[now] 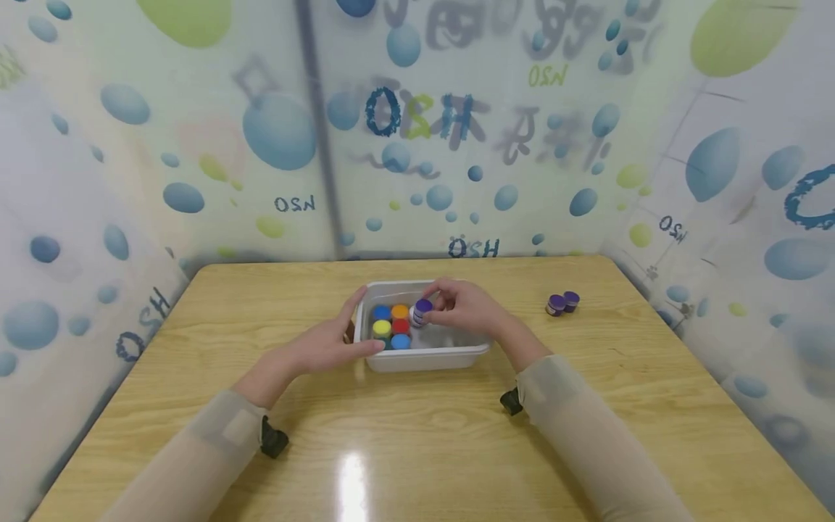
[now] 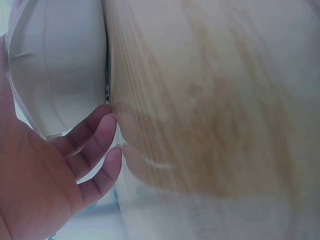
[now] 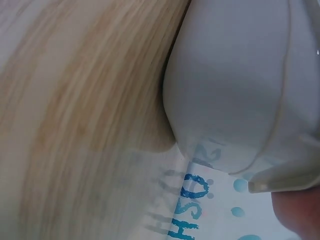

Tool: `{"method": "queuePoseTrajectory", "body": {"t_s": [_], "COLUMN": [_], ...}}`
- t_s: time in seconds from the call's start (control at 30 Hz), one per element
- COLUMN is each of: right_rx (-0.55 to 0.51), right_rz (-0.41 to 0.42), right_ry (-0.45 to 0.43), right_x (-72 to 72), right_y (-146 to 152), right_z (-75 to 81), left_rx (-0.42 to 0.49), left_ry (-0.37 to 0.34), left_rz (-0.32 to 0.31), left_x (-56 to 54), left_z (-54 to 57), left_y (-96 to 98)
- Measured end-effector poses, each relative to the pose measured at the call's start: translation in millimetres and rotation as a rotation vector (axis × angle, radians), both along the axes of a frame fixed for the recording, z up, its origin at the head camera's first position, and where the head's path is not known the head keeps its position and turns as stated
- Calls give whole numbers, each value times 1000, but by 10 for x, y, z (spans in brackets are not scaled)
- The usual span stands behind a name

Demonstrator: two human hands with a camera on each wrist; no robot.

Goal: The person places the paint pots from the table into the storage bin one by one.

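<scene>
A white plastic box stands on the table, with several small jars in its left half. Their lids are blue, orange, yellow and red. My left hand rests on the box's left end, thumb over the front rim and index finger along the far corner. In the left wrist view its other fingers lie loosely bent beside the box wall. With thumb and fingers, my right hand pinches a small purple-lidded jar inside the box, beside the others. The right wrist view shows mostly the box's outer wall.
Two more purple-lidded jars stand close together on the wooden table, right of the box. A patterned curtain hangs behind the table and along both sides. Dark straps are on the wrists.
</scene>
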State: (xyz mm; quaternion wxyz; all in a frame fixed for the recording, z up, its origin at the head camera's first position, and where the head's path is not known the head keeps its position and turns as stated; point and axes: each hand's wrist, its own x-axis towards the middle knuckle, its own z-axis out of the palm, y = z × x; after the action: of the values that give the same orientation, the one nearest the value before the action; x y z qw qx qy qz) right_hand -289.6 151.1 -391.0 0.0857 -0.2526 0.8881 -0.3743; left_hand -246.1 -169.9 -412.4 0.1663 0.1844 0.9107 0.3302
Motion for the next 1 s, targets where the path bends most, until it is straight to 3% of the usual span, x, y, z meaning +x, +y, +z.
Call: {"method": "queuePoseTrajectory", "body": {"t_s": [0.5, 1.0], "right_rx": [290, 349], "right_rz": [48, 56], "right_ry": [-17, -51], "right_x": [-4, -15], "right_y": [-72, -112], "right_z": [27, 34], "left_rx": [-20, -24], "left_ry": [12, 13], "left_rz": [-2, 4], "left_x": [-8, 16], "left_z": [24, 31], "left_y": [11, 29]}}
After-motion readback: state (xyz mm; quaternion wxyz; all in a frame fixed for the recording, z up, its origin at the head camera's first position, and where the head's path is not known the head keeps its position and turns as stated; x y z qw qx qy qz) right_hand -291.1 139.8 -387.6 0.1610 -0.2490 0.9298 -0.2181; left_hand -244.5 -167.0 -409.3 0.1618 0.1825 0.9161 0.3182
